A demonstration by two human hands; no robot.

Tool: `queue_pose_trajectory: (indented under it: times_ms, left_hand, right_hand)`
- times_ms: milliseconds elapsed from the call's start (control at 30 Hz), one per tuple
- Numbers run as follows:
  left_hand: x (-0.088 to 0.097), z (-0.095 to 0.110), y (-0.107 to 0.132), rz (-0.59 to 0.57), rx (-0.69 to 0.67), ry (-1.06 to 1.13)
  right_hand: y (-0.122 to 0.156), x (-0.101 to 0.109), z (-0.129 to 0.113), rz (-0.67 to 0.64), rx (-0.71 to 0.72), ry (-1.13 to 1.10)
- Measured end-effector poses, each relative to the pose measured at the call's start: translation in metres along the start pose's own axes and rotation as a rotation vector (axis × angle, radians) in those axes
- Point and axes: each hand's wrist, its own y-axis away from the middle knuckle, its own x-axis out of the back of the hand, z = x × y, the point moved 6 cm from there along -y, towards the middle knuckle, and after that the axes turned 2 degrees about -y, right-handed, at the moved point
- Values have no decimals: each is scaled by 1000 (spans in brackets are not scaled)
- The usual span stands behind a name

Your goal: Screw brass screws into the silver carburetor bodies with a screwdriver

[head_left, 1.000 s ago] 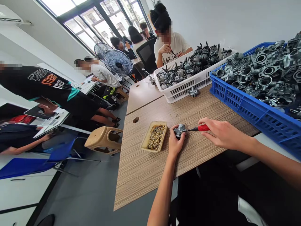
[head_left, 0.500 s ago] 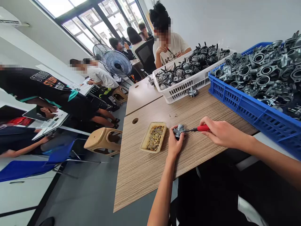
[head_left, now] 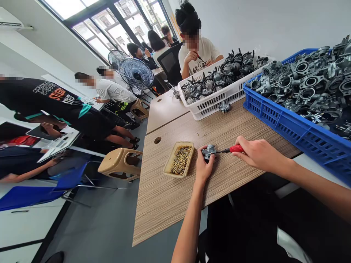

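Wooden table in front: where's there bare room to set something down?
On the table, one bare patch lies between the yellowish tray and the table's near-left corner; another between the screwdriver and the blue crate. It's crowded around the left hand, gripping a metal part, and beside the white basket, where a loose part lies.

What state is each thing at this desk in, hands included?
Left hand: gripping part
Right hand: gripping screwdriver
Part: held; touching desk unclear
Screwdriver: tip at part, seating unclear
Tub: open, partly filled with brass pieces
White crate: open, heaped with grey-black parts
Blue crate: open, heaped with grey parts
Stray part: on desk beside white crate
Two small bits: loose on desk
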Motion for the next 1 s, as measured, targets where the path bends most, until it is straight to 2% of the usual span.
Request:
queue_pose_trajectory:
  times_ms: [200, 367, 533, 733, 900, 1000]
  left_hand:
    - [0, 0, 0, -5, -9, -13]
    - [0, 0, 0, -5, -5, -13]
    - [0, -1, 0, -4, 1, -12]
    - [0, -2, 0, -3, -8, -15]
    - [0, -2, 0, -2, -6, -6]
    - [1, -2, 0, -4, -1, -9]
  right_hand:
    - [1, 1, -8, -18, 89, -101]
    - [0, 0, -1, 19, 7, 0]
    - [0, 1, -5, -6, 62, -137]
    - [0, 0, 0, 21, 4, -23]
    - [-1, 0, -4, -25, 50, -142]
    - [-1, -1, -1, -22, 15, -97]
